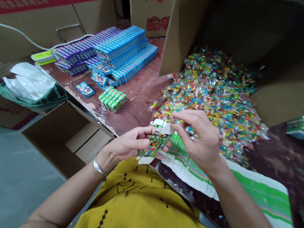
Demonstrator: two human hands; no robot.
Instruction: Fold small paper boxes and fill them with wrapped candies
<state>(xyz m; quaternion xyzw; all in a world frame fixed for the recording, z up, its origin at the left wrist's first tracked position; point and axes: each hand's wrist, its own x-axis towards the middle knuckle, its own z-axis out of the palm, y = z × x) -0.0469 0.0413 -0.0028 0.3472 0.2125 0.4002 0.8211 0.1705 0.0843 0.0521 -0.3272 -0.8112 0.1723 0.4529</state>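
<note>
My left hand is closed around a small green printed carton, held upright in front of my body. White flaps stand up at the carton's top end, and another sticks out at the bottom. Over that top end is my right hand, its thumb at a flap and its index finger held apart from the thumb. Behind the hands lies a big pile of small clear packets of colourful candies. A long row of flat green-and-white cartons runs along the table edge, partly under my right forearm.
Several filled green boxes stand on the dark red table. Stacked blue boxes and purple boxes are behind them. An open cardboard box surrounds the pile. Below left are another cardboard box and a basin with white bags.
</note>
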